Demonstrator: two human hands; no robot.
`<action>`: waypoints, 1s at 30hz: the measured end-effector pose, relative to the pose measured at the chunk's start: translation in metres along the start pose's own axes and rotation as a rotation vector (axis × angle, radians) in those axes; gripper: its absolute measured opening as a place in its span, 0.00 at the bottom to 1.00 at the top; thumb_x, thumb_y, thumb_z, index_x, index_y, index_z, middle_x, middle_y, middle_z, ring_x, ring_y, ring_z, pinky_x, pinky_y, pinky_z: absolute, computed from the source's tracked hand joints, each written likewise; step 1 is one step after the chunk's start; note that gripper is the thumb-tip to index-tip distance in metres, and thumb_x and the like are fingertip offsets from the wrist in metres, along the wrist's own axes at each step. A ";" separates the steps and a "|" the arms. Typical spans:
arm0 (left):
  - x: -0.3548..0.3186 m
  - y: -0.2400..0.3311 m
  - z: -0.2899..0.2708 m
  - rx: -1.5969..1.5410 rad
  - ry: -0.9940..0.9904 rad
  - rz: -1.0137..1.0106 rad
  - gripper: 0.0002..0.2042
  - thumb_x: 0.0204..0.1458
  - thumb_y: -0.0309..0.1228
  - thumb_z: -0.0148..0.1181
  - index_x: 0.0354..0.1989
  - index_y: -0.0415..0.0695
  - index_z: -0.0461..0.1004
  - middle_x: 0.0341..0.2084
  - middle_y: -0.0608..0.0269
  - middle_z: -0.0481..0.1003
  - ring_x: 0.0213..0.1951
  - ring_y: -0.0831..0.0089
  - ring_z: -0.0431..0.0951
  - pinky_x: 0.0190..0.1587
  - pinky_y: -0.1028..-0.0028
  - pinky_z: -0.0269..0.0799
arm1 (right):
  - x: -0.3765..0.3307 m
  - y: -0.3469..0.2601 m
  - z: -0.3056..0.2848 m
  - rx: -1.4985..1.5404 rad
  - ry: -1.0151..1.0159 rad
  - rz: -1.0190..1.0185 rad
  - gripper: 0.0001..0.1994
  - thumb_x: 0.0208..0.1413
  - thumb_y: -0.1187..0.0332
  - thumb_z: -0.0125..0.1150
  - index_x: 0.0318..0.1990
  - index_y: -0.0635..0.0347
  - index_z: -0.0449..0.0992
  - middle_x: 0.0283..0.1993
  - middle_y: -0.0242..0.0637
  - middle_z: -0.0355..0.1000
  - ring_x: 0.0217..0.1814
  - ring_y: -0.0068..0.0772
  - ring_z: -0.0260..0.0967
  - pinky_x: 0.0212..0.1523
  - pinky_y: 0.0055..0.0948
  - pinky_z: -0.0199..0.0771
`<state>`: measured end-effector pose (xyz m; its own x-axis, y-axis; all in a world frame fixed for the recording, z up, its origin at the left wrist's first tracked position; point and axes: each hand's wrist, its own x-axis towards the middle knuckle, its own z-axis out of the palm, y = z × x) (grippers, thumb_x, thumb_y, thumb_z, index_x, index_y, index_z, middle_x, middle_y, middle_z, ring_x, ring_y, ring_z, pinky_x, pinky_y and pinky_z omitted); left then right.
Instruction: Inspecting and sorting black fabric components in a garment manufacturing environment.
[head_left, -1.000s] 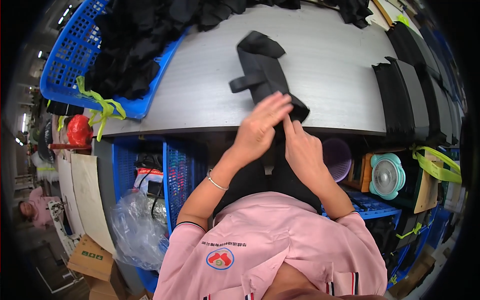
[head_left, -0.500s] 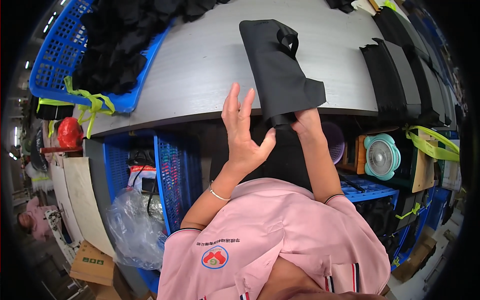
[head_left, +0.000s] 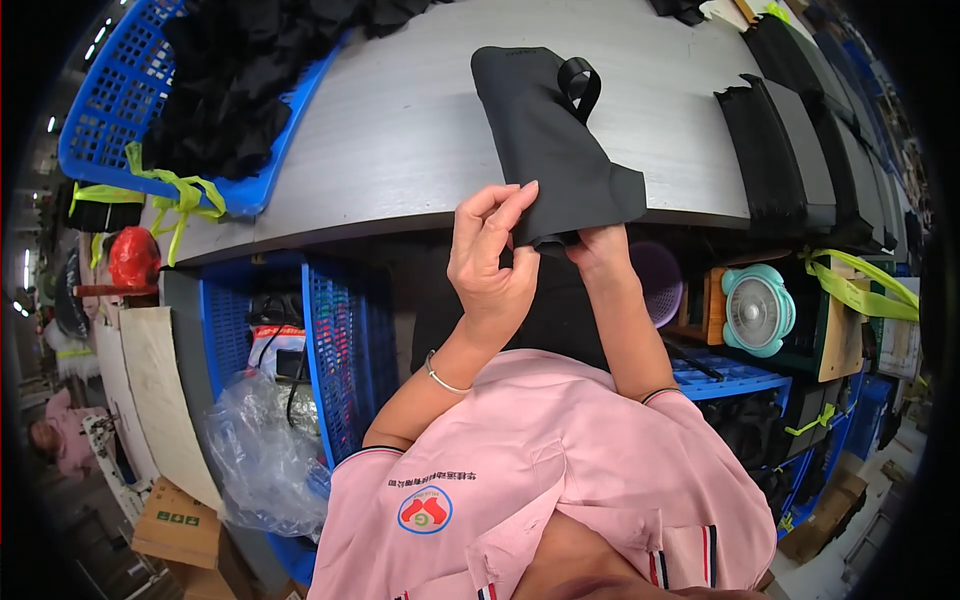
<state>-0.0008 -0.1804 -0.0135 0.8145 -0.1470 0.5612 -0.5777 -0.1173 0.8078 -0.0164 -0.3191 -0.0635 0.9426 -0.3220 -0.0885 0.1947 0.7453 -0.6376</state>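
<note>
A flat black fabric piece (head_left: 550, 140) with a strap loop (head_left: 582, 88) on its far right side lies over the front edge of the grey table. My left hand (head_left: 490, 250) pinches its near left corner, fingers on top and thumb beneath. My right hand (head_left: 603, 248) grips the near edge from below, and the cloth hides most of its fingers. Between my hands the near edge of the piece hangs slightly folded past the tabletop.
A blue basket (head_left: 268, 185) heaped with black cloth pieces stands at the far left of the table (head_left: 390, 130). Stacked black pieces (head_left: 775, 150) lie to the right. Under the tabletop are a blue crate (head_left: 318, 350), a turquoise fan (head_left: 757, 310) and a purple bin (head_left: 660, 285).
My left hand has moved in from beside the black fabric piece and closed on its near left corner. The right hand keeps its hold, and the piece has shifted slightly.
</note>
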 end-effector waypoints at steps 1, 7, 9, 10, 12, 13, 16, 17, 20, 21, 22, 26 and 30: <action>0.000 0.000 -0.001 0.007 -0.012 0.009 0.30 0.34 0.07 0.51 0.49 0.44 0.80 0.43 0.60 0.73 0.40 0.71 0.75 0.31 0.77 0.72 | 0.000 0.001 0.000 0.000 -0.028 -0.027 0.20 0.61 0.67 0.60 0.58 0.63 0.68 0.53 0.40 0.72 0.53 0.34 0.73 0.53 0.36 0.77; -0.001 -0.005 -0.003 0.019 -0.035 0.021 0.31 0.33 0.07 0.51 0.50 0.45 0.80 0.44 0.60 0.73 0.38 0.71 0.75 0.34 0.76 0.73 | -0.001 0.000 0.010 -0.133 0.087 -0.057 0.20 0.60 0.66 0.60 0.57 0.63 0.69 0.52 0.41 0.73 0.52 0.35 0.73 0.53 0.36 0.77; -0.004 -0.010 -0.006 0.037 -0.065 0.022 0.31 0.34 0.08 0.51 0.51 0.45 0.79 0.45 0.59 0.72 0.38 0.71 0.75 0.35 0.76 0.73 | 0.001 0.002 0.010 -0.164 0.121 -0.073 0.20 0.59 0.64 0.61 0.56 0.64 0.70 0.51 0.41 0.73 0.51 0.36 0.74 0.51 0.37 0.78; -0.005 -0.012 -0.007 0.055 -0.090 0.027 0.31 0.35 0.08 0.52 0.52 0.44 0.79 0.46 0.58 0.72 0.37 0.71 0.75 0.36 0.76 0.73 | 0.001 0.004 0.010 -0.149 0.123 -0.077 0.20 0.59 0.64 0.60 0.56 0.63 0.70 0.51 0.41 0.73 0.50 0.35 0.74 0.51 0.37 0.78; -0.006 -0.012 -0.008 0.018 -0.104 0.003 0.30 0.37 0.09 0.53 0.54 0.43 0.78 0.47 0.56 0.71 0.40 0.72 0.75 0.36 0.77 0.73 | 0.004 0.008 0.007 -0.134 0.126 -0.079 0.20 0.59 0.64 0.60 0.57 0.63 0.70 0.51 0.40 0.73 0.50 0.35 0.74 0.51 0.37 0.78; -0.007 -0.012 -0.009 -0.021 -0.117 -0.019 0.30 0.38 0.10 0.53 0.55 0.41 0.76 0.49 0.55 0.71 0.42 0.73 0.75 0.37 0.78 0.73 | 0.007 0.012 0.002 -0.147 0.118 -0.108 0.20 0.60 0.64 0.60 0.57 0.64 0.69 0.52 0.40 0.73 0.51 0.35 0.74 0.52 0.36 0.78; -0.008 -0.019 -0.015 -0.087 -0.163 -0.008 0.30 0.39 0.11 0.55 0.57 0.40 0.74 0.54 0.51 0.69 0.44 0.70 0.75 0.40 0.77 0.74 | 0.016 0.021 -0.004 -0.133 0.122 -0.142 0.21 0.60 0.65 0.60 0.58 0.64 0.68 0.54 0.40 0.72 0.53 0.35 0.73 0.54 0.36 0.76; -0.009 -0.019 -0.016 -0.084 -0.149 -0.035 0.26 0.44 0.14 0.58 0.56 0.39 0.75 0.54 0.51 0.71 0.41 0.70 0.76 0.41 0.75 0.74 | 0.020 0.024 -0.005 -0.110 0.135 -0.151 0.21 0.61 0.65 0.60 0.59 0.65 0.67 0.54 0.39 0.71 0.54 0.35 0.72 0.55 0.36 0.75; -0.015 -0.030 -0.012 0.047 -0.078 -0.114 0.20 0.49 0.16 0.59 0.54 0.39 0.77 0.51 0.53 0.75 0.38 0.70 0.77 0.41 0.75 0.75 | 0.029 0.040 -0.023 -0.377 0.088 -0.320 0.22 0.59 0.71 0.61 0.60 0.65 0.66 0.55 0.38 0.70 0.56 0.32 0.70 0.57 0.32 0.72; -0.014 -0.043 -0.012 0.186 0.000 0.010 0.15 0.55 0.20 0.59 0.51 0.39 0.79 0.46 0.55 0.79 0.33 0.76 0.76 0.38 0.77 0.75 | 0.030 0.039 -0.021 -0.372 0.081 -0.315 0.22 0.59 0.71 0.61 0.60 0.65 0.66 0.55 0.38 0.70 0.56 0.32 0.70 0.57 0.32 0.72; -0.019 -0.053 -0.014 0.194 0.004 0.011 0.15 0.55 0.20 0.59 0.51 0.39 0.79 0.46 0.55 0.79 0.33 0.76 0.76 0.38 0.77 0.75 | 0.031 0.035 -0.017 -0.716 0.063 -0.259 0.21 0.58 0.74 0.61 0.59 0.64 0.67 0.55 0.36 0.70 0.55 0.31 0.69 0.57 0.30 0.71; -0.026 -0.074 -0.026 0.091 0.115 -0.376 0.11 0.62 0.26 0.57 0.50 0.38 0.79 0.34 0.64 0.80 0.28 0.85 0.72 0.28 0.82 0.73 | 0.025 0.002 0.017 -0.645 -0.130 0.263 0.20 0.55 0.80 0.60 0.56 0.63 0.71 0.52 0.32 0.71 0.53 0.28 0.68 0.55 0.27 0.69; -0.043 -0.102 -0.018 -0.042 0.173 -0.612 0.11 0.64 0.30 0.53 0.47 0.38 0.79 0.26 0.68 0.75 0.24 0.85 0.70 0.26 0.81 0.73 | 0.024 0.028 -0.007 -1.447 -0.187 -0.135 0.12 0.54 0.74 0.62 0.47 0.64 0.76 0.47 0.51 0.75 0.50 0.48 0.73 0.51 0.40 0.71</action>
<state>0.0240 -0.1445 -0.1171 0.9953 0.0958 0.0143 -0.0055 -0.0911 0.9958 0.0096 -0.3101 -0.0886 0.9822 -0.1779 0.0596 -0.0475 -0.5433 -0.8382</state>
